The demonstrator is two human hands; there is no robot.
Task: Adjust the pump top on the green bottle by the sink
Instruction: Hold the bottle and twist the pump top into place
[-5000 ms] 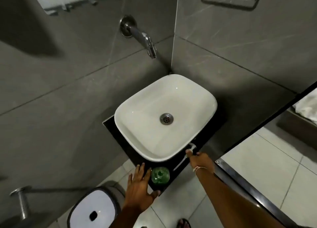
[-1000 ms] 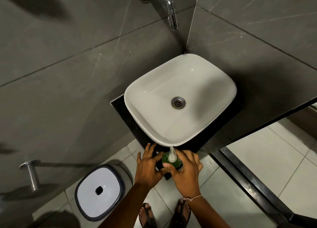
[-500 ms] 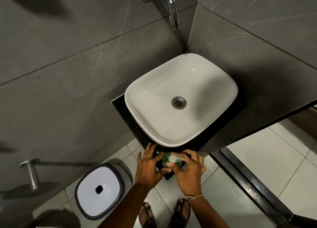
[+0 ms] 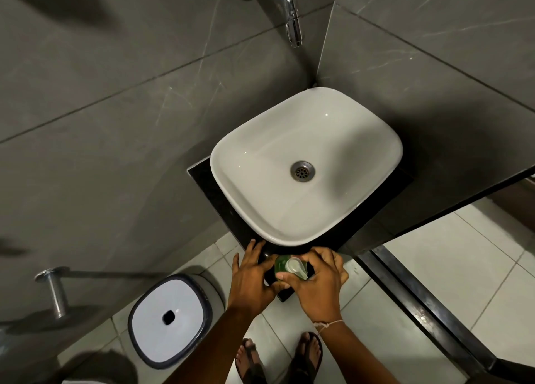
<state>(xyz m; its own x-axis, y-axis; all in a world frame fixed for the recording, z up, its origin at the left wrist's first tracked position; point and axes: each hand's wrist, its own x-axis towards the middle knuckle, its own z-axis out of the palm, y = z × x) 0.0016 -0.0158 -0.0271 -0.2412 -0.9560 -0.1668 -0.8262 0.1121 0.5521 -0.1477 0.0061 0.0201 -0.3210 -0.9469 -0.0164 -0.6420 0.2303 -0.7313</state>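
Observation:
A green bottle (image 4: 280,263) stands on the near corner of the black counter (image 4: 202,175), just in front of the white sink (image 4: 304,163). Its pale pump top (image 4: 296,267) sits on the neck with the nozzle pointing down-right. My left hand (image 4: 252,279) wraps the bottle's left side and steadies it. My right hand (image 4: 318,282) has thumb and fingers closed around the pump top. Most of the bottle's body is hidden by both hands.
A chrome tap (image 4: 292,16) juts from the grey tiled wall above the sink. A white-lidded bin (image 4: 170,317) stands on the floor at the left, beside a chrome wall fitting (image 4: 55,291). My sandalled feet (image 4: 278,357) are below. A dark threshold strip (image 4: 428,305) runs to the right.
Five seconds ago the bottle stood without a pump and my right hand was at the sink's edge. Since then both hands closed on it, and the pump nozzle turned from pointing away to down-right.

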